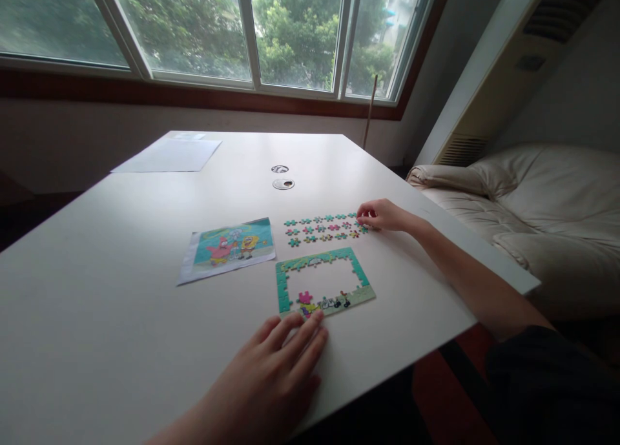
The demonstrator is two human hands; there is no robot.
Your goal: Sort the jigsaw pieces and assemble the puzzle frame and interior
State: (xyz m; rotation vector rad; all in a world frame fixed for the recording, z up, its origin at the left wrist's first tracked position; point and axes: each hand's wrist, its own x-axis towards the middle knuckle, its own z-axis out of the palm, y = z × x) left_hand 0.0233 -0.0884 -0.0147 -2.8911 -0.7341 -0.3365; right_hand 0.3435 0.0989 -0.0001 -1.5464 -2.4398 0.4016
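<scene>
A jigsaw puzzle (365, 294) lies on the white table with its green border joined and its middle open. A pink piece (305, 297) is joined inside the lower left of the border. My left hand (278, 361) rests palm down with fingers stretched, its fingertips at the puzzle's lower edge. Behind the puzzle, loose jigsaw pieces (334, 227) are laid out in three rows. At their right end is my right hand (380, 214), fingers curled together and closed on a jigsaw piece, which the fingers mostly hide. Left of the puzzle lies a printed cartoon picture (235, 246).
Toward the far left corner of the white table (121, 270) lies a white sheet (167, 155). Two round cable-hole fittings (283, 184) sit in the tabletop near its far side. A cream leather sofa (542, 206) stands to the right, and windows (295, 38) line the far wall.
</scene>
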